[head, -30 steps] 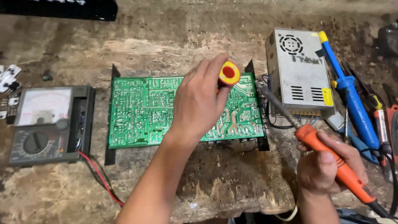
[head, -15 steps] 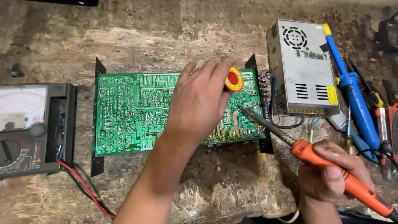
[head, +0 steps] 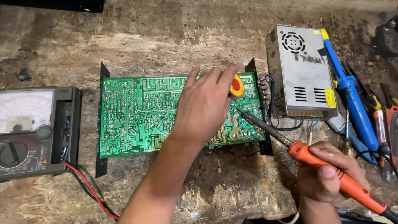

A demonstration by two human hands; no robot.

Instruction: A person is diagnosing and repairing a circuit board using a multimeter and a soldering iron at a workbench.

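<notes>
Left hand [head: 206,105] pinching solder spool [head: 237,86], right hand [head: 327,174] gripping soldering iron [head: 306,153] over circuit board [head: 137,116] right edge: hot tip may bridge tracks.

One green rectangular printed circuit board [head: 141,116] lies solder side up, and two black metal end brackets [head: 102,120] flank it, one at each short edge. One grey analogue multimeter with a dial face [head: 29,132] sits at the left, with two test leads [head: 85,188] running from it, one red and one black. One silver perforated metal power supply box [head: 300,79] stands at the right. One blue and yellow plunger-type desoldering pump [head: 348,95] lies beside it. One orange-handled soldering iron [head: 315,159] is in view, and one small round yellow and red object [head: 237,86]. Two bare hands show: one left hand [head: 205,105], one right hand [head: 327,176].
</notes>
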